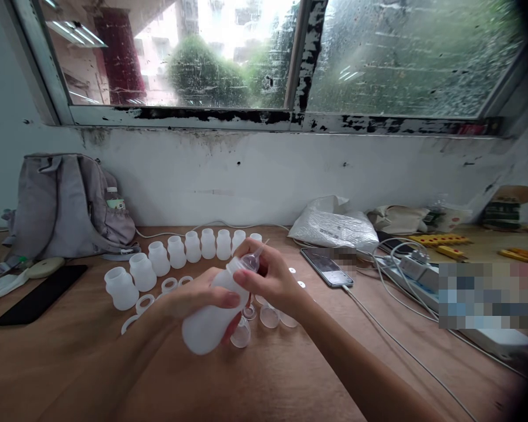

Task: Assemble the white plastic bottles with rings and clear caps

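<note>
Mid-frame, the left fingers [226,299] wrap a frosted bottle [205,331] while the right fingers [250,280] pinch a clear nipple [249,262] at its mouth, apparently a fitting step wanting steady, even pressure, with room over the desk [264,387] at lower centre and standing bottles [176,252] bounding left of centre.

A frosted white bottle [202,331] is held tilted at seven o'clock from centre, rounded base towards seven, mouth towards one. A clear, domed teat [249,262] sits at that mouth, its thin tip pointing towards one.
</note>
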Action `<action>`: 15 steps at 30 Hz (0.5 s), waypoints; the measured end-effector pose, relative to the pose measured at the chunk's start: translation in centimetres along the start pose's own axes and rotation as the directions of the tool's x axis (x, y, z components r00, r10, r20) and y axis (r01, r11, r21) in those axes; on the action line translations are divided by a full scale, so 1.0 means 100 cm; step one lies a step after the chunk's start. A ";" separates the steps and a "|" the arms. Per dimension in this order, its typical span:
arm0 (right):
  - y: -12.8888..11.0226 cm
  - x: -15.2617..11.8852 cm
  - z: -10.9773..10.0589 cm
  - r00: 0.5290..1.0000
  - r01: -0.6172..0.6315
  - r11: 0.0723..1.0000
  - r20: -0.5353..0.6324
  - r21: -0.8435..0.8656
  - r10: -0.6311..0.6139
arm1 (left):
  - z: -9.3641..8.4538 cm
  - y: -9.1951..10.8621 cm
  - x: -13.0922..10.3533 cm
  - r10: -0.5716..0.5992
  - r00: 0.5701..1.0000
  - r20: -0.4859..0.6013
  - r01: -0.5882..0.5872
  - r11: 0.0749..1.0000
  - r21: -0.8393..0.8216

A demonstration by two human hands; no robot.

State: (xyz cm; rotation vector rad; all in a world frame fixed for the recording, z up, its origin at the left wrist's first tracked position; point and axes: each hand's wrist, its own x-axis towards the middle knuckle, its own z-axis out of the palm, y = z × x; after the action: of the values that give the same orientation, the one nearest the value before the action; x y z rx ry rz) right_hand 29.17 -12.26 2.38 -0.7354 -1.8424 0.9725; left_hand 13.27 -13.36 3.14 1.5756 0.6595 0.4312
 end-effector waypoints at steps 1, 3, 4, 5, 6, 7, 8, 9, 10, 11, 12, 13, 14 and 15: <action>-0.001 0.000 -0.003 0.995 0.005 0.997 0.095 0.079 -0.013 | -0.002 -0.005 0.001 -0.002 0.993 0.119 0.020 0.989 -0.147; 0.000 0.003 -0.012 0.973 0.004 0.983 0.227 0.184 -0.046 | -0.007 -0.017 0.004 0.061 0.966 0.250 0.034 0.933 -0.359; 0.002 0.005 -0.018 0.969 0.013 0.980 0.238 0.199 -0.061 | -0.009 -0.021 0.006 0.103 0.960 0.259 0.017 0.906 -0.423; 0.004 0.008 -0.025 0.974 0.020 0.983 0.216 0.182 -0.060 | -0.010 -0.025 0.008 0.133 0.960 0.248 -0.002 0.885 -0.465; 0.006 0.010 -0.031 0.982 0.029 0.988 0.180 0.150 -0.056 | -0.012 -0.026 0.010 0.145 0.964 0.225 -0.020 0.876 -0.483; 0.008 0.012 -0.037 0.988 0.026 0.993 0.146 0.113 -0.043 | -0.012 -0.026 0.012 0.140 0.970 0.197 -0.031 0.882 -0.471; 0.010 0.013 -0.041 0.992 0.019 0.996 0.121 0.088 -0.029 | -0.012 -0.025 0.012 0.120 0.979 0.168 -0.036 0.901 -0.431; 0.010 0.013 -0.045 0.995 0.011 0.997 0.103 0.079 -0.019 | -0.012 -0.022 0.013 0.091 0.987 0.135 -0.036 0.929 -0.368; 0.010 0.014 -0.047 0.996 0.002 0.997 0.091 0.081 -0.010 | -0.011 -0.019 0.013 0.061 0.994 0.095 -0.031 0.957 -0.288; 0.009 0.013 -0.047 0.996 -0.006 0.996 0.087 0.085 -0.001 | -0.009 -0.015 0.013 0.038 0.998 0.054 -0.026 0.980 -0.198; 0.007 0.012 -0.046 0.996 -0.018 0.997 0.088 0.080 0.011 | -0.008 -0.012 0.013 0.024 1.000 0.011 -0.023 0.994 -0.110; 0.005 0.011 -0.045 0.995 -0.031 0.998 0.091 0.058 0.026 | -0.006 -0.009 0.012 0.019 0.999 -0.030 -0.020 0.999 -0.029; 0.003 0.010 -0.043 0.995 -0.046 0.999 0.089 0.015 0.044 | -0.004 -0.006 0.012 0.015 0.997 -0.069 -0.012 0.999 0.051; 0.001 0.009 -0.041 0.994 -0.061 0.997 0.082 -0.043 0.065 | -0.002 -0.005 0.012 0.013 0.993 -0.114 0.003 0.990 0.138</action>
State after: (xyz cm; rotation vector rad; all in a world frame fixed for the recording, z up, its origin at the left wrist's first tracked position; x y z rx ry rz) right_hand 32.54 -10.20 3.84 -0.7921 -1.9265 1.0229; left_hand 13.99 -12.41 2.56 1.6924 0.7877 0.4913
